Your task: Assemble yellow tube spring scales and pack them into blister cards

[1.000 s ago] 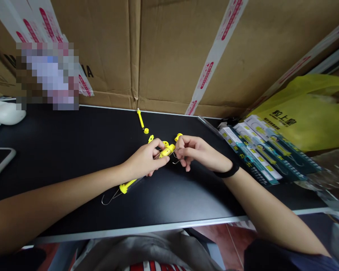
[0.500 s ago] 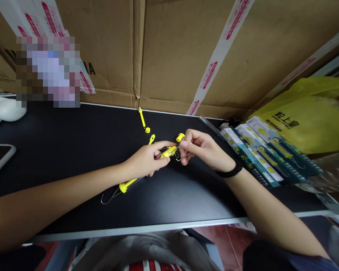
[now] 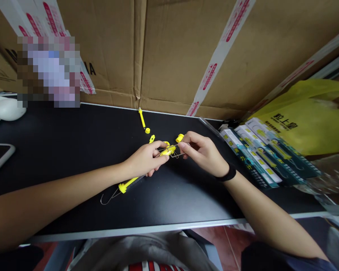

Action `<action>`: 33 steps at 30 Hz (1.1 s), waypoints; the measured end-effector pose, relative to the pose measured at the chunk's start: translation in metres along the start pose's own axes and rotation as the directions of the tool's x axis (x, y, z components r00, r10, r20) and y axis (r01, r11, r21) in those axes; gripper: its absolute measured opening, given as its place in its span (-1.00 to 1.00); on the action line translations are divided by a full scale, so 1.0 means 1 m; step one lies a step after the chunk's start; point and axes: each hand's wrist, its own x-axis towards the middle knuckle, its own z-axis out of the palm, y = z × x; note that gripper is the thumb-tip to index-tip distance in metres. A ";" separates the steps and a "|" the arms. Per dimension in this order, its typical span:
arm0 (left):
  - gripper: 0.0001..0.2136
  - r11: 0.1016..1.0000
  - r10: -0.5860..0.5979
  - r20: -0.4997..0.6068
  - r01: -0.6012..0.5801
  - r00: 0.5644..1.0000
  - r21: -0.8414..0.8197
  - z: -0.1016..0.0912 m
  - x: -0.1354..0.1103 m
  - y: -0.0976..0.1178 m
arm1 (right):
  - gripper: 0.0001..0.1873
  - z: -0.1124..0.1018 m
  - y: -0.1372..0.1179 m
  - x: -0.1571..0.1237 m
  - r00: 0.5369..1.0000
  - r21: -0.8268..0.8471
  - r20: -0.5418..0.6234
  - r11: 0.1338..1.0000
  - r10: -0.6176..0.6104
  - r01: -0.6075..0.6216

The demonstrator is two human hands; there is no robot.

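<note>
My left hand [image 3: 151, 160] is closed around a yellow plastic end piece [image 3: 168, 150], seemingly part of a spring scale. A bent metal wire [image 3: 177, 155] is pinched in my right hand [image 3: 196, 152], its ends at that yellow piece. Below my left hand lies a yellow, clear-tubed spring scale body [image 3: 128, 184] with a wire hook [image 3: 106, 200] at its lower end. My left hand hides whether this body joins the piece held. A yellow slotted strip [image 3: 151, 139] shows just above my left hand. Beside my right fingers sits a yellow cap [image 3: 180, 137].
Farther back lie a yellow rod [image 3: 141, 117] and a small yellow ring [image 3: 147, 130]. Spring scale boxes [image 3: 254, 154] and a yellow plastic bag [image 3: 307, 116] stand at right. A phone [image 3: 0, 160] is at the left edge. Cardboard [image 3: 169, 56] walls the desk's back.
My right hand has turned slightly and moved a little left, bringing the wire across the yellow piece. The left hand has barely moved.
</note>
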 end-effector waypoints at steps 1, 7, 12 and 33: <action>-0.61 1.000 -0.012 0.002 0.012 1.000 -0.011 0.000 0.000 0.000 | -0.66 -0.001 0.000 0.000 1.000 -0.061 0.004 0.998 -0.027 0.028; -0.60 0.999 -0.031 0.022 0.031 0.999 -0.010 0.000 0.001 0.001 | -0.66 -0.003 -0.005 -0.001 0.991 -0.260 0.032 0.956 -0.130 0.134; -0.60 0.999 -0.021 0.014 0.021 1.000 0.039 0.001 0.001 -0.001 | -0.66 0.003 -0.012 -0.002 0.995 -0.300 0.016 0.949 -0.095 0.095; -0.77 0.954 0.089 0.076 -0.063 0.993 -0.294 -0.004 0.009 -0.008 | -0.59 0.036 -0.006 0.000 0.957 0.535 0.002 0.808 0.290 -0.246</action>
